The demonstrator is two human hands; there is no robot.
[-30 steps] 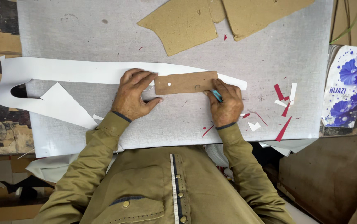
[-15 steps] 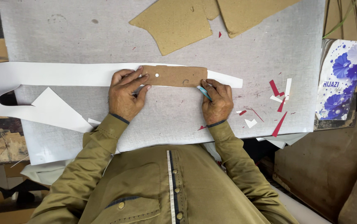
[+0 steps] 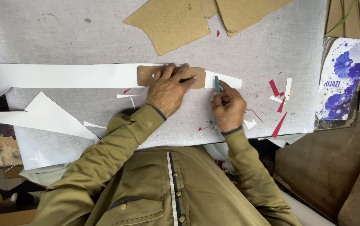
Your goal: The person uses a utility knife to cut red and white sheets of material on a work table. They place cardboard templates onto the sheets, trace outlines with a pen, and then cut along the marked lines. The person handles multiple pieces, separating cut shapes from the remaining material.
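Cutting step: left hand (image 3: 168, 88) pressed flat on brown template (image 3: 171, 76) over white strip (image 3: 62, 75) on desk (image 3: 62, 37); right hand (image 3: 229, 107) grips blade (image 3: 217, 84) at template's right end. Next likely needs steady template, blade tight along edge.

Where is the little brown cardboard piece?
In the head view, the small brown cardboard template lies mid-table on the long white strip, pressed under the left hand, just left of the right hand.
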